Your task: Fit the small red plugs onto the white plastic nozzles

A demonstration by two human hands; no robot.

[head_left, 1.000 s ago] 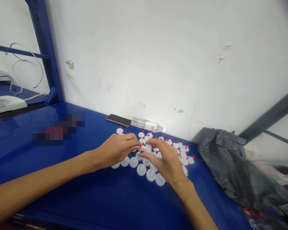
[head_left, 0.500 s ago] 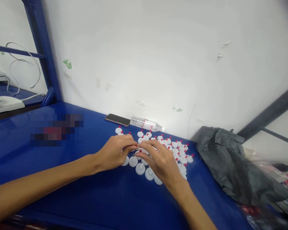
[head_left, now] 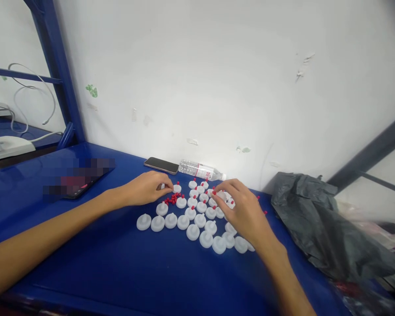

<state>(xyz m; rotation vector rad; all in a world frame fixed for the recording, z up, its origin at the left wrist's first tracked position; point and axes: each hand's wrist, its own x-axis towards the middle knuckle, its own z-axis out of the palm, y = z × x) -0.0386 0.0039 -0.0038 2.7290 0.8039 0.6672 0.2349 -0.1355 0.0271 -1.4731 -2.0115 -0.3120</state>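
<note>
My left hand (head_left: 151,188) hovers at the left of the caps, thumb and fingertips pinched together beside a small pile of loose red tips (head_left: 173,199). Whether anything is between those fingertips is hidden. With thumb and fingers closed, my right hand (head_left: 246,210) holds a white nozzle cap (head_left: 221,195) with a red tip, over the right part of the group. Many white nozzle caps stand on the blue table. Those at the back, such as one cap (head_left: 181,202), wear red tips; the front ones, such as another cap (head_left: 192,232), have bare white nozzles. My right hand covers several.
A phone (head_left: 161,165) and a clear plastic bottle (head_left: 200,170) lie along the wall. At the left is a dark flat device (head_left: 82,188), partly blurred out. A dark plastic bag (head_left: 316,219) slumps over the right edge of the blue table (head_left: 134,272).
My hands were together over the middle of the caps. They have parted, the left going back leftward and the right moving rightward with a cap, uncovering the red tips and caps between.
</note>
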